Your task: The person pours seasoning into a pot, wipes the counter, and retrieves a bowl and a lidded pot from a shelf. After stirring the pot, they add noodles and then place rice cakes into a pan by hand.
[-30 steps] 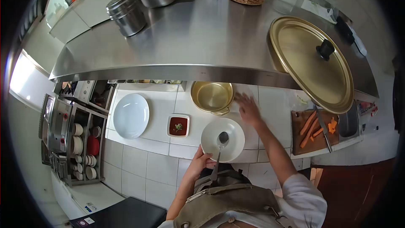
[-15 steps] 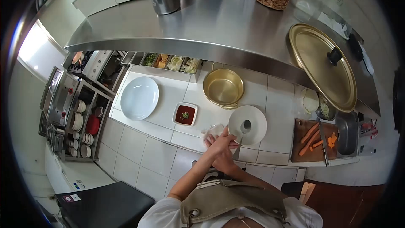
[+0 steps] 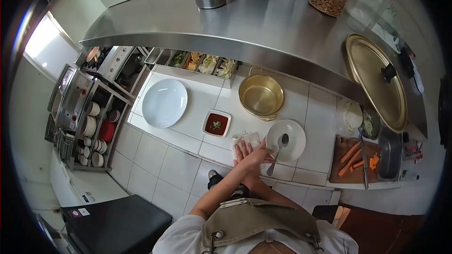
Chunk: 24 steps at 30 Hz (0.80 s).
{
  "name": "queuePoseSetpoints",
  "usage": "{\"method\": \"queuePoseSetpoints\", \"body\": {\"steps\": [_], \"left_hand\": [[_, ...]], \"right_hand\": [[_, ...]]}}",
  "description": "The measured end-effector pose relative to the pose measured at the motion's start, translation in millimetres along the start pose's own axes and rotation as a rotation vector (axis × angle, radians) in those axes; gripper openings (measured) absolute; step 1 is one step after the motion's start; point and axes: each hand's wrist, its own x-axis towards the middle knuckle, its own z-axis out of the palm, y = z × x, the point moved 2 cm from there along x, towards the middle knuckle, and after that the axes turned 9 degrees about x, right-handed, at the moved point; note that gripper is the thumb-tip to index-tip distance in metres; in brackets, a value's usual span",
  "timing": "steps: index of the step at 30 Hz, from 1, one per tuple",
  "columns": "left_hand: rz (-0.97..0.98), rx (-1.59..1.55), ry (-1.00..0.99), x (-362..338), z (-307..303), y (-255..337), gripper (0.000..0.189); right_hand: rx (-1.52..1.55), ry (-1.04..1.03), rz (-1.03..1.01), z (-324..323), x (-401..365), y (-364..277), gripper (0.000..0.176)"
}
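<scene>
My arms are crossed over the counter's front edge. My left hand (image 3: pixel 256 157) reaches to the right, its fingers closed at the near-left rim of a shallow white bowl (image 3: pixel 294 150). A metal spoon (image 3: pixel 283 141) rests in the bowl, with its handle sticking out over the front rim. Under the left forearm, my right hand (image 3: pixel 242 149) reaches to the left. Its fingers lie stretched and spread on a crumpled whitish cloth (image 3: pixel 253 138) on the counter. Just beyond the cloth stands a square white dish (image 3: pixel 205 124) of red sauce with a green garnish.
A gold pot (image 3: pixel 262 95) stands behind the bowl, and a large white plate (image 3: pixel 165 103) is at left. To the right, a cutting board (image 3: pixel 343 174) holds carrots and a knife (image 3: pixel 364 164). A steel shelf (image 3: pixel 263 23) overhangs the back, with a gold lid (image 3: pixel 372 66) on it.
The view has shifted, so the counter items appear farther right. My right hand's fingers have spread out and moved forward over the cloth. My left hand stays at the bowl's rim.
</scene>
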Motion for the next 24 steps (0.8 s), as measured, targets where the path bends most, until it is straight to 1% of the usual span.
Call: {"method": "queuePoseSetpoints", "body": {"steps": [3,4,5,6,7,9,11,12,13,15,16,17,19,20,21,23,24], "left_hand": [[-0.034,0.07,-0.053,-15.6,-0.8,12.9,0.067],[-0.048,0.081,-0.061,-16.8,-10.8,12.3,0.067],[0.106,0.324,0.059,-16.9,-29.9,14.2,0.063],[0.267,0.566,0.175,-17.9,-50.4,18.1,0.058],[0.436,0.803,0.288,-24.0,-67.2,25.4,0.054],[0.571,1.05,0.66,-44.1,-108.0,41.0,0.058],[0.64,1.322,1.16,-70.4,-121.3,61.3,0.083],[0.449,1.365,1.103,-66.4,-134.8,61.5,0.098],[0.455,1.374,1.092,-63.6,-141.0,61.8,0.098],[0.384,1.425,0.98,-53.4,-147.6,58.7,0.109],[0.468,1.501,1.012,-49.1,-148.1,57.8,0.114],[0.474,1.513,1.0,-45.0,-151.1,55.9,0.114],[0.511,1.488,0.998,-46.1,-154.9,58.0,0.114],[0.46,1.475,0.963,-49.8,-158.2,58.9,0.113],[0.465,1.489,0.948,-58.7,-161.2,59.7,0.113],[0.459,1.406,0.898,-77.4,-169.2,62.5,0.112],[0.465,1.415,0.889,-89.3,-172.3,64.8,0.112]], "right_hand": [[-0.012,0.025,0.038,3.4,5.1,-3.5,0.062],[0.032,0.053,0.063,-0.3,7.9,-7.0,0.063],[0.074,0.081,0.088,-4.5,10.1,-11.2,0.064],[-0.045,0.106,0.113,-8.6,12.1,-15.6,0.063],[-0.044,0.112,0.132,-7.4,16.9,-15.5,0.063],[-0.001,0.227,0.155,-6.1,29.9,-11.9,0.064],[0.009,0.247,0.21,-7.4,40.0,-13.7,0.064],[0.02,0.264,0.25,-7.9,44.9,-14.4,0.064],[0.021,0.271,0.262,-7.6,48.7,-14.9,0.064],[0.035,0.298,0.261,-8.3,55.1,-13.4,0.063],[0.049,0.321,0.242,-9.7,58.3,-12.5,0.063],[0.051,0.328,0.256,-8.9,62.5,-8.9,0.063],[0.037,0.346,0.206,-5.9,72.1,-3.8,0.061],[0.049,0.351,0.202,-5.5,77.7,-2.9,0.059],[0.052,0.359,0.218,-3.7,86.2,-2.8,0.059],[0.054,0.365,0.174,0.6,107.6,-0.1,0.058],[0.055,0.372,0.184,4.1,121.3,0.4,0.058]]}}
